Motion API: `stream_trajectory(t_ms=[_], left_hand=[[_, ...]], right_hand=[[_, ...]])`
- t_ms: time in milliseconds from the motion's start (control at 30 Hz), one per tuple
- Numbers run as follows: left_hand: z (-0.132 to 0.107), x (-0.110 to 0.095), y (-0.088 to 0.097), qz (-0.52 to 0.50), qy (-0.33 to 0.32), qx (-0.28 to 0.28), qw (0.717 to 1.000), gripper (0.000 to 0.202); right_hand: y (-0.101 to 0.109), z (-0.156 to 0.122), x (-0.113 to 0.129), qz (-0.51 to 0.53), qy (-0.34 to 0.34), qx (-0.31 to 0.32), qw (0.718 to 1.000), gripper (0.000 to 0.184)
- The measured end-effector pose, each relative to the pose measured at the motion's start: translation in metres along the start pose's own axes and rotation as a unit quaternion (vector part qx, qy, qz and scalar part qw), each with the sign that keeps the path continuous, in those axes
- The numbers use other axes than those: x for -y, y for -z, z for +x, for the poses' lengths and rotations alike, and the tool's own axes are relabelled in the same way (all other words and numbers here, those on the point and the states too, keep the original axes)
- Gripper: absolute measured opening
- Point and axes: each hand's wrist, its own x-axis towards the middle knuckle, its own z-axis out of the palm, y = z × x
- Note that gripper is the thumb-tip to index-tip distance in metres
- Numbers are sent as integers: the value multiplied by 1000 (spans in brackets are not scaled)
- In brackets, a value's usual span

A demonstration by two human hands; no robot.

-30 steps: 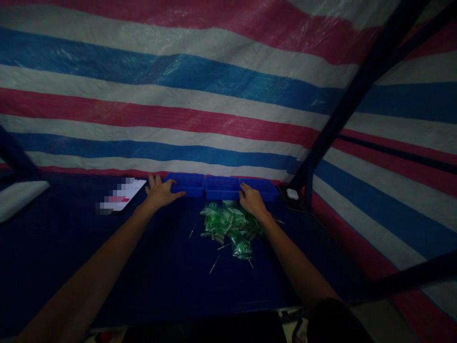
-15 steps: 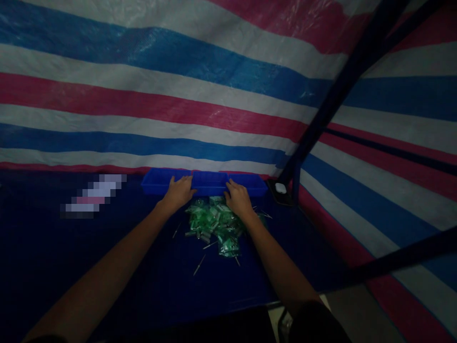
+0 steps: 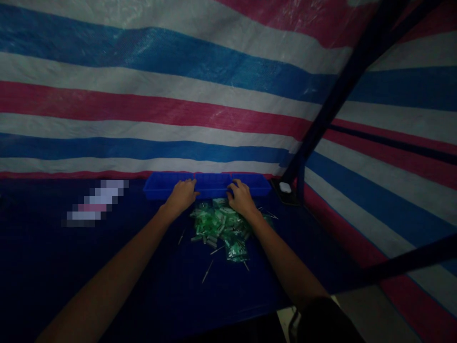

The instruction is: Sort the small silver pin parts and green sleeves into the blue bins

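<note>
Three blue plastic bins stand side by side at the back of the table: a left bin [image 3: 157, 190], a middle bin [image 3: 213, 191] and a right bin [image 3: 260, 188]. My left hand [image 3: 183, 194] has its fingers hooked over the front rim where the left and middle bins meet, thumb in front. My right hand [image 3: 241, 196] grips the front rim likewise where the middle and right bins meet. Just before the bins lies a pile of small clear green-tinted packets [image 3: 221, 221], partly hidden by my right hand and forearm. Several thin metal-looking sticks [image 3: 207, 271] lie around it.
A dark blue table [image 3: 160, 295] carries everything. At the back right, a white rounded case [image 3: 285, 187] rests on a dark flat object [image 3: 290, 197]. A blurred pale patch [image 3: 98, 202] lies left. Behind rises a striped tarp [image 3: 160, 109] with a dark frame post [image 3: 328, 107].
The view has shifted slightly, so the whole scene sits a little lower and further right. Both hands remain at the bins' front rims, the right-hand fingers slightly more curled.
</note>
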Motion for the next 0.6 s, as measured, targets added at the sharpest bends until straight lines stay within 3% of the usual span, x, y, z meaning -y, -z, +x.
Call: stream_trajectory(t_ms=[400, 600], left_hand=[[9, 5, -14, -40, -3, -17, 999, 45], [8, 0, -11, 3, -18, 4, 1000, 41]], right_hand=[[-4, 3, 4, 23, -13, -2, 1000, 23], [-1, 3, 2, 43, -29, 0, 999, 24]])
